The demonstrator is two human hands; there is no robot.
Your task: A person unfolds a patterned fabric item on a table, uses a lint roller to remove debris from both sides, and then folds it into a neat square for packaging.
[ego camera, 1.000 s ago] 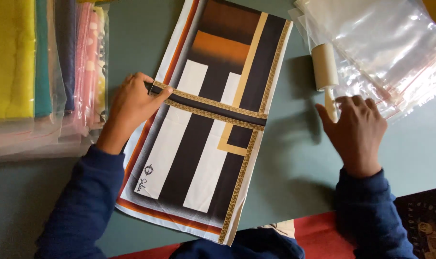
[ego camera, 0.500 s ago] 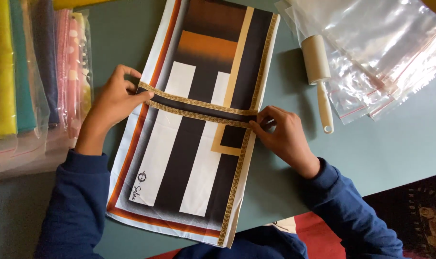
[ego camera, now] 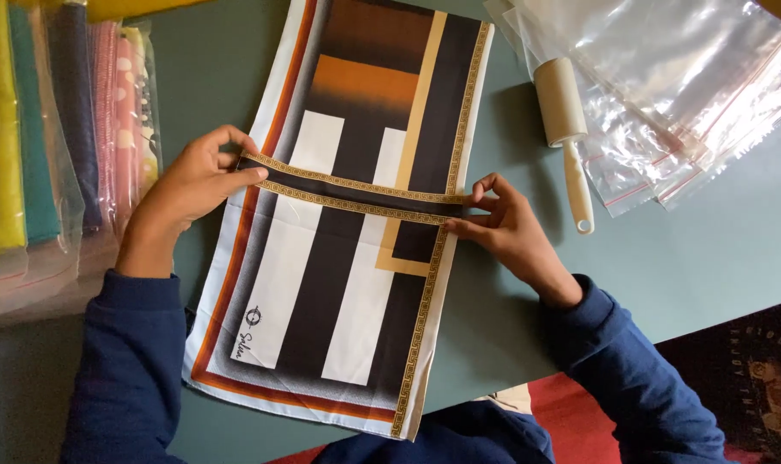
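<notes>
Patterned silk scarf (ego camera: 339,258), black and white stripes with orange block and gold border, lies folded flat at centre frame on the grey-green counter (ego camera: 708,258). Left hand (ego camera: 188,189) pinches the folded band's left end, grip clamped on the scarf. Right hand (ego camera: 511,232) pinches the band's right end likewise. White lint roller (ego camera: 566,129) lies upper right, beside clear plastic zip bags (ego camera: 682,77). Bagged coloured fabrics (ego camera: 55,137) at left edge.

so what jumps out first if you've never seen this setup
A boldly striped scarf in black, white and orange lies mid-table, its folded edge pinched at either end by the left hand and right hand. A lint roller and clear zip bags sit upper right.
</notes>
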